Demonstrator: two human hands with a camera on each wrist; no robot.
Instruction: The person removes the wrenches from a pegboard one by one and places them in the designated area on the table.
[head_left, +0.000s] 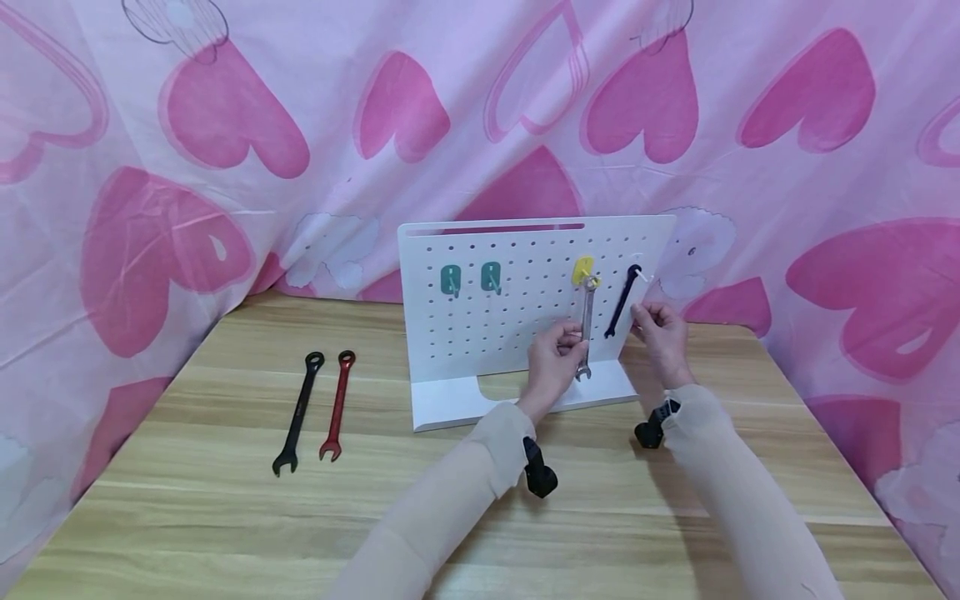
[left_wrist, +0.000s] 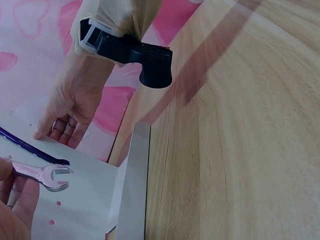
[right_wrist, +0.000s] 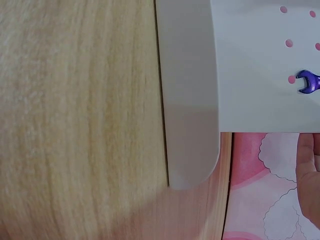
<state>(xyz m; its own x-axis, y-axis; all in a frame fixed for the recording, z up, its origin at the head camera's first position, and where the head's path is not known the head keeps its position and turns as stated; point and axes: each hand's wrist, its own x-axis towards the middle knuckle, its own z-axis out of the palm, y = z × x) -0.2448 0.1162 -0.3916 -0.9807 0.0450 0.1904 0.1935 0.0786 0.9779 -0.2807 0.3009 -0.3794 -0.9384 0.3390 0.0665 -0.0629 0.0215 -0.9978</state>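
My left hand pinches a silver combination wrench between thumb and fingers. Its ring end is up at the yellow hook of the white pegboard, and its open jaw points down, seen close in the left wrist view. My right hand grips the right edge of the pegboard, thumb at the edge and fingers curled, as the left wrist view shows. Close to it, a dark wrench hangs from a white hook; its lower end looks purple in the right wrist view.
Two green hooks on the board's left half carry nothing. A black wrench and a shorter red wrench lie on the wooden table, left of the board. A pink heart-patterned cloth hangs behind.
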